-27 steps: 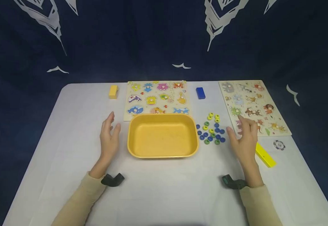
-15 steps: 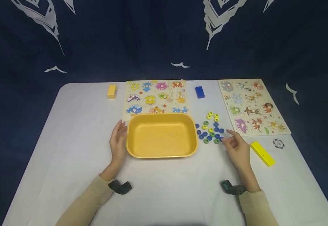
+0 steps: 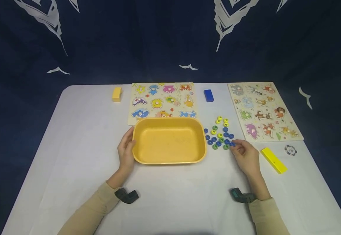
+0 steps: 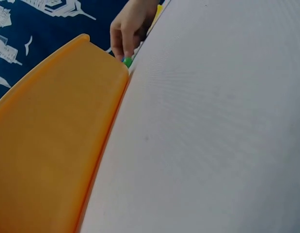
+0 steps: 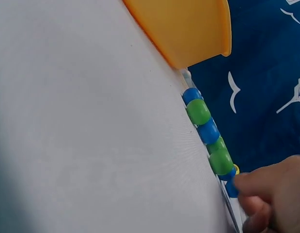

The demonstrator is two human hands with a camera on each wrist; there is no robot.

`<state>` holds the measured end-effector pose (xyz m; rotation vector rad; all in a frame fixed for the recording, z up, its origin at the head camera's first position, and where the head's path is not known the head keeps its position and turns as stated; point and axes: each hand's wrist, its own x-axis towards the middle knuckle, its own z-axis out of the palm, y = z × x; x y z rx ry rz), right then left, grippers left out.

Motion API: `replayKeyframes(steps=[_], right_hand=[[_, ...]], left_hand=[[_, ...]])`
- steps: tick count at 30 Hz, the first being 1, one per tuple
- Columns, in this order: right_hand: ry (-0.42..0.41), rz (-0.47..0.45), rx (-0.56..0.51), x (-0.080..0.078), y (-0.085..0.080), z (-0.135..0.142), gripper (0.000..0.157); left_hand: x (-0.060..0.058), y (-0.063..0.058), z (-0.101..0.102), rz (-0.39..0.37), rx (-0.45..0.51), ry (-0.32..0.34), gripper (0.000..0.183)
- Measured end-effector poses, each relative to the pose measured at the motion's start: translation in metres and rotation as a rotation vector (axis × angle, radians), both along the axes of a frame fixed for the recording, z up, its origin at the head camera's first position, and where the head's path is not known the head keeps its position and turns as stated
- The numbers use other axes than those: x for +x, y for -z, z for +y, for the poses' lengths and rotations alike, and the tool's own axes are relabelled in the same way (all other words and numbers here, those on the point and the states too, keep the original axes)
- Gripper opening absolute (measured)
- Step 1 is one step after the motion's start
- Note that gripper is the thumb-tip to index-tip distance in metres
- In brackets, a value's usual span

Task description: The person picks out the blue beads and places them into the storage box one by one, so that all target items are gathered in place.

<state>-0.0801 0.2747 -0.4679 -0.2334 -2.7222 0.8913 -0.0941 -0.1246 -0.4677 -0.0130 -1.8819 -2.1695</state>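
Blue bead [image 3: 232, 144], right edge of the loose beads [image 3: 220, 135]: the right hand [image 3: 246, 156] had just pinched its fingers on it; the left hand [image 3: 125, 152] had reached the yellow tray [image 3: 170, 163], grip unclear. Picking-up, I judged, had begun.

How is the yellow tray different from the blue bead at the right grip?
The yellow tray is big; the blue bead is tiny. The tray is an open-topped rectangle with rounded corners; the bead is round. The left grip touches the tray; the right grip touches the bead. Both are plain, one colour each.
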Motion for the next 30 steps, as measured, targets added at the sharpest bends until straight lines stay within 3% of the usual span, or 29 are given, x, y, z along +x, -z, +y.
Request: replayKeyframes(steps=[4, 8, 11, 13, 16, 23, 30], right_hand=[[0.008, 0.033, -0.093, -0.005, -0.011, -0.004, 0.027], [-0.124, 0.128, -0.205, -0.021, -0.018, -0.017, 0.030], [-0.250, 0.160, -0.214, -0.033, -0.044, -0.048, 0.027], [-0.320, 0.138, -0.204, -0.038, -0.068, -0.079, 0.024], [-0.422, 0.078, -0.190, -0.048, -0.088, -0.123, 0.022], [-0.551, -0.170, -0.188, -0.066, -0.082, -0.208, 0.020], [-0.645, -0.364, -0.079, -0.072, -0.059, -0.249, 0.015]], left_hand=[[-0.001, 0.001, 0.002, 0.024, -0.018, 0.003, 0.044], [-0.001, 0.001, 0.002, 0.022, -0.034, -0.010, 0.044], [-0.001, 0.000, 0.002, 0.026, -0.010, -0.016, 0.044], [-0.001, 0.001, 0.002, 0.028, 0.003, -0.022, 0.044], [-0.001, 0.000, 0.003, 0.037, 0.013, -0.034, 0.044], [0.006, -0.021, 0.009, 0.018, -0.012, -0.049, 0.044], [0.008, -0.024, 0.011, 0.010, -0.036, -0.061, 0.044]])
